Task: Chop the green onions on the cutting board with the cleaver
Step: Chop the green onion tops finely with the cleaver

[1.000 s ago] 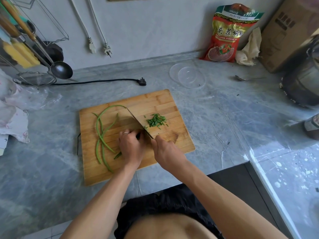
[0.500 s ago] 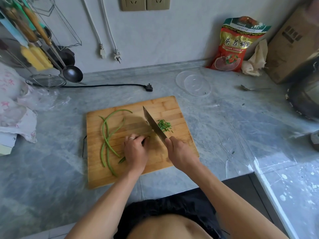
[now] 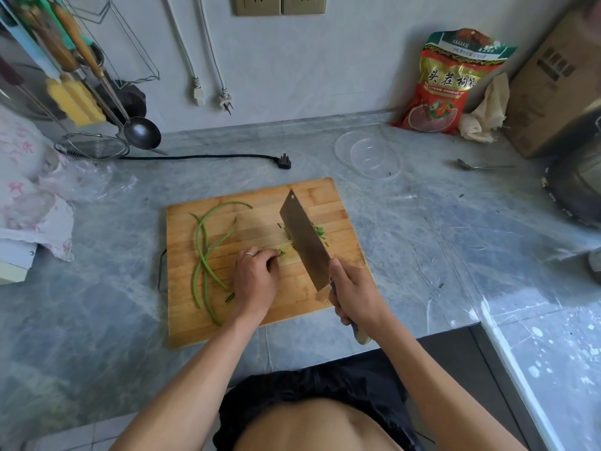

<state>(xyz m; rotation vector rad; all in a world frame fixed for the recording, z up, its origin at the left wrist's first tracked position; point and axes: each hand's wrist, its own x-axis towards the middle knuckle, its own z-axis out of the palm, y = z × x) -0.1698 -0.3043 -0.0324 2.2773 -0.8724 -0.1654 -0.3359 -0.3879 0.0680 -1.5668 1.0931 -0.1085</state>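
Note:
A wooden cutting board (image 3: 341,203) lies on the grey marble counter. Long green onion stalks (image 3: 204,252) curve across its left half. My left hand (image 3: 255,278), with a ring, curls its fingers over a short bundle of onion ends (image 3: 281,252) near the board's middle. My right hand (image 3: 356,292) grips the handle of the cleaver (image 3: 304,240), whose blade is tilted with its flat side up, just right of my left fingers. A small pile of chopped onion (image 3: 320,231) peeks out behind the blade.
A clear plastic bowl (image 3: 374,156) sits behind the board. A black plug and cord (image 3: 284,161) lie at the back left, near a ladle (image 3: 143,133) and strainer. A red bag (image 3: 448,83), cloth, spoon (image 3: 478,166) and cardboard box stand at the back right.
The cleaver has lifted and tilted so its flat side shows, covering most of the chopped pile. My left hand stays on the onion ends. The camera has tipped upward.

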